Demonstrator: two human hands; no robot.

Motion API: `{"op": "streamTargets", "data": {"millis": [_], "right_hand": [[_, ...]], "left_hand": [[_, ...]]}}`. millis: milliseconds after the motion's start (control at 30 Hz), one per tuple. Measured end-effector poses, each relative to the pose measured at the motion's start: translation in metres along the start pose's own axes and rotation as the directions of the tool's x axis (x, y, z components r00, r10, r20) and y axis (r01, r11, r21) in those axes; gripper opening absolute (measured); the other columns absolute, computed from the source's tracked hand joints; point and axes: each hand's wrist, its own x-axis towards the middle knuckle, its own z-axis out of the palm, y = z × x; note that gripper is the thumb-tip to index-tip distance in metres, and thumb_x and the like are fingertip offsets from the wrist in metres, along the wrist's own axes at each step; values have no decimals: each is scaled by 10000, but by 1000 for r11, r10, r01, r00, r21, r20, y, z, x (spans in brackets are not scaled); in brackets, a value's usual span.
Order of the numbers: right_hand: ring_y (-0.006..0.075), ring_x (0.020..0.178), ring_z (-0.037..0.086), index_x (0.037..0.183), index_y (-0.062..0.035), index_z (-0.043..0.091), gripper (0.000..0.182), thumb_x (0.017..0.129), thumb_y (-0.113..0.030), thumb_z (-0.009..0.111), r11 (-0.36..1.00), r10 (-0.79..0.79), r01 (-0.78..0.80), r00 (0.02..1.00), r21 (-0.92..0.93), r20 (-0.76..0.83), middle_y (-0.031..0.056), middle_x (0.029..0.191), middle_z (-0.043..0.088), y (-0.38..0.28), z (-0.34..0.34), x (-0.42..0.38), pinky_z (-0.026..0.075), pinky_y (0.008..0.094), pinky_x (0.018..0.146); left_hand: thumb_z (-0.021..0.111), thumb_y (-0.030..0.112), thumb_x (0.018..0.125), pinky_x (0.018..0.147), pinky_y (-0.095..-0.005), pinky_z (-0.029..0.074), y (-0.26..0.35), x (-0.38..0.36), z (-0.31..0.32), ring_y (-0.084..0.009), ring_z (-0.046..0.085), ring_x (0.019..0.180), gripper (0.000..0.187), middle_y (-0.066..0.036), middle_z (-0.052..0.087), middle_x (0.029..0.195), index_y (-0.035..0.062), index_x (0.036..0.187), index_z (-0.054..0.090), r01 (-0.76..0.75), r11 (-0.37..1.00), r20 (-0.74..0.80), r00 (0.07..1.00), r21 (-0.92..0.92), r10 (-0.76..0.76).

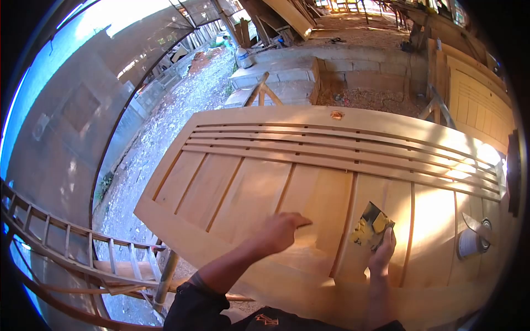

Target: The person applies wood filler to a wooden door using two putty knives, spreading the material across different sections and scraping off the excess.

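A pale wooden door [254,182] with grooved panels and several long parallel slats lies flat before me. My left hand [279,234] is over its middle panels, index finger stretched out and the other fingers curled, slightly blurred, with nothing seen in it. Farther right, my right hand [382,254] grips the lower edge of a dark flat piece smeared with yellow putty [373,225]. To the right of that hand, a small tin [470,244] sits on the door with a putty knife [476,229] across its top.
The door rests on wooden trestles [264,91]. A wooden ladder [83,237] leans at the left. Concrete block steps [276,83] and a low block wall [364,71] are behind. Another panelled door [477,96] stands at the right. A hole [337,115] shows in the far rail.
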Motion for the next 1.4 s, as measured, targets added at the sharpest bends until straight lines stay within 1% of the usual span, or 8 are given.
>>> {"op": "streamTargets", "data": {"millis": [267, 433, 567, 867, 967, 1033, 1100, 1400], "right_hand": [[166, 897, 589, 1153, -33, 516, 324, 999, -279, 373, 1000, 8, -8, 1000, -24, 10, 58, 1036, 592, -5, 9, -4, 495, 300, 767], [156, 921, 592, 1162, -46, 521, 326, 998, -285, 370, 999, 34, -33, 999, -41, 17, 43, 1057, 593, -11, 20, -9, 500, 301, 777], [166, 981, 597, 1176, -34, 506, 343, 1003, -289, 354, 999, 37, -33, 993, -37, 110, 57, 1091, 595, 0, 0, -4, 502, 298, 814], [191, 1040, 570, 1201, -13, 481, 348, 997, -272, 367, 989, 115, -124, 987, 79, 111, 86, 1148, 575, 2, 38, -35, 468, 347, 915], [186, 1018, 585, 1192, -14, 483, 344, 999, -272, 365, 989, 110, -120, 988, 88, 105, 80, 1115, 590, 2, 53, -44, 482, 332, 893], [183, 1002, 595, 1181, -9, 490, 330, 1000, -254, 364, 993, 87, -92, 995, 77, 58, 82, 1107, 594, 3, 53, -43, 493, 322, 880], [180, 997, 597, 1172, -8, 495, 320, 999, -244, 365, 998, 54, -55, 998, 28, 18, 84, 1102, 595, 11, 39, -35, 498, 317, 873], [121, 946, 570, 1122, -7, 528, 295, 1004, -227, 371, 995, -69, 71, 997, -75, 22, 45, 1061, 593, 17, 26, -18, 469, 279, 851]], "left_hand": [[540, -62, 850, 832, -276, 481, -19, -22, 3, -163, 615, 928, 319, -109, 664, 1018, -6, 1160, 594, 3, 805, -251, 949, -594, -189], [567, -63, 833, 852, -273, 491, -46, -43, 24, -164, 622, 931, 345, -84, 643, 1065, 3, 1170, 595, 6, 320, -158, 861, -947, -484], [525, -85, 808, 905, -396, 509, -58, -47, 25, -274, 633, 975, 376, -161, 632, 1080, -36, 1181, 546, -157, -194, -63, 906, -968, -418], [504, -116, 789, 922, -349, 478, -36, -46, 26, -240, 615, 1011, 434, -138, 622, 1106, -36, 1215, 518, -263, -75, -221, 909, -962, -354], [482, -120, 812, 912, -332, 471, -25, -40, 34, -227, 615, 1012, 411, -133, 623, 1107, -44, 1214, 526, -243, 304, -342, 880, -921, -331], [457, -158, 767, 894, -321, 468, -26, -25, 28, -269, 615, 1012, 482, -141, 628, 1097, -1, 1212, 554, -272, 729, -514, 849, -629, -126], [454, -179, 720, 896, -335, 470, -32, 5, 12, -307, 606, 1015, 540, -148, 625, 1088, 31, 1204, 573, -318, 930, -558, 813, -183, 167], [449, -51, 729, 840, -429, 469, -93, 155, -2, -358, 576, 976, 422, -181, 611, 1017, 45, 1099, 626, -193, 902, -39, 974, 386, 225]]}}
